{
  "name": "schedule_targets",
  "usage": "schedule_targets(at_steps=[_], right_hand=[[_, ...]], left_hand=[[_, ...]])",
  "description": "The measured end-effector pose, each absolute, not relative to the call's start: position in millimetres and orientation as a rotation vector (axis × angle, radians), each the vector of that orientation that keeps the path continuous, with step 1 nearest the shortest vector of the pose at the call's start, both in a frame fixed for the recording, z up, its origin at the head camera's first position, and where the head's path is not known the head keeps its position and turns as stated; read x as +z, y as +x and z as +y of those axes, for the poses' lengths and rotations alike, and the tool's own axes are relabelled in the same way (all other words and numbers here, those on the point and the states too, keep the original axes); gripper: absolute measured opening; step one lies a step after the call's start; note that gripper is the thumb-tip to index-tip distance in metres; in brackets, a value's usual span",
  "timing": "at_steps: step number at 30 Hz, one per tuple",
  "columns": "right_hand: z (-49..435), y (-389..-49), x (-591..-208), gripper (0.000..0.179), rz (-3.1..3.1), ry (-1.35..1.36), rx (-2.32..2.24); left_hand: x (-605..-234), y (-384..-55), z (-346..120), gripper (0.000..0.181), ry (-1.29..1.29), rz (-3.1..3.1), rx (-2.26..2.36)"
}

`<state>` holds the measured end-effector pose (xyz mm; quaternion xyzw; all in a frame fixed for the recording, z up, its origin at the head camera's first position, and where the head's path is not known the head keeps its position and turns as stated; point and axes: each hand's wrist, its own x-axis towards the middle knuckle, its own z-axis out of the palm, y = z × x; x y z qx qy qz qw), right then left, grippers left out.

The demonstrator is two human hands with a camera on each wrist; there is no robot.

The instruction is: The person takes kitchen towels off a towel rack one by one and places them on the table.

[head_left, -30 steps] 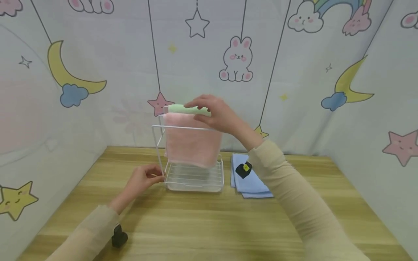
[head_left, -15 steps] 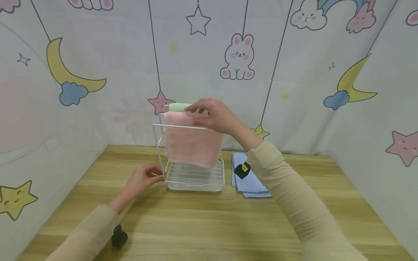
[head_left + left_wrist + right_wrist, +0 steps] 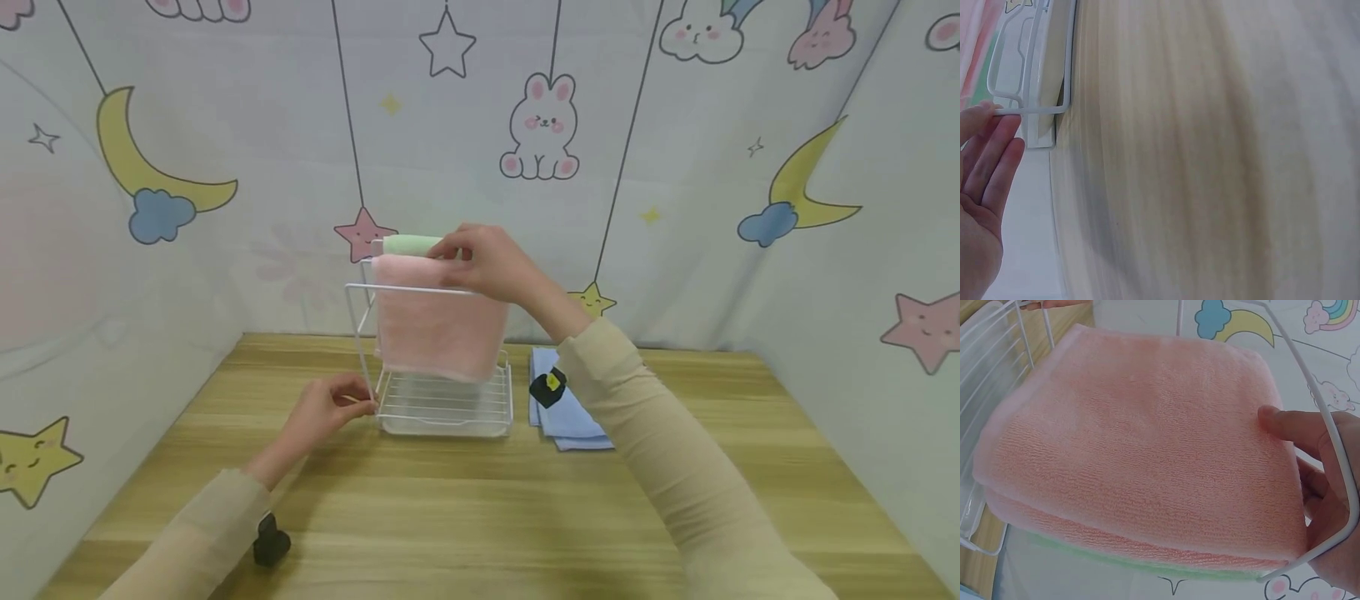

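Note:
A white wire rack stands on the table with a pink towel draped over one of its upper rails. Behind it hangs a light green towel, mostly hidden. My right hand pinches the pink towel's top edge; in the right wrist view the thumb presses its front face and the fingers go behind. Low on the rack's left side, my left hand pinches the wire frame. The left wrist view shows thumb and fingertips meeting on that white wire.
Folded blue cloths lie on the wooden table to the right of the rack, partly covered by my right forearm. A patterned white curtain rises close behind the rack and along both sides.
My right hand's spread thumb and fingers have drawn together onto the pink towel's top edge. The left hand keeps its hold on the rack. Both towels hang as before.

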<state>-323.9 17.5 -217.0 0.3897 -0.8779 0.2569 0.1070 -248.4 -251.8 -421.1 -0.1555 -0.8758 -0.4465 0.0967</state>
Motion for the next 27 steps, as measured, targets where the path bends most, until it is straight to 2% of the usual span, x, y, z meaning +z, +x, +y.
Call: schedule_targets(at_steps=[27], right_hand=[[15.2, -324.4, -213.1, 0.013, -2.479, 1.181, 0.626]], left_hand=[[-419.8, -246.9, -249.8, 0.010, -0.437, -2.630, -1.296]])
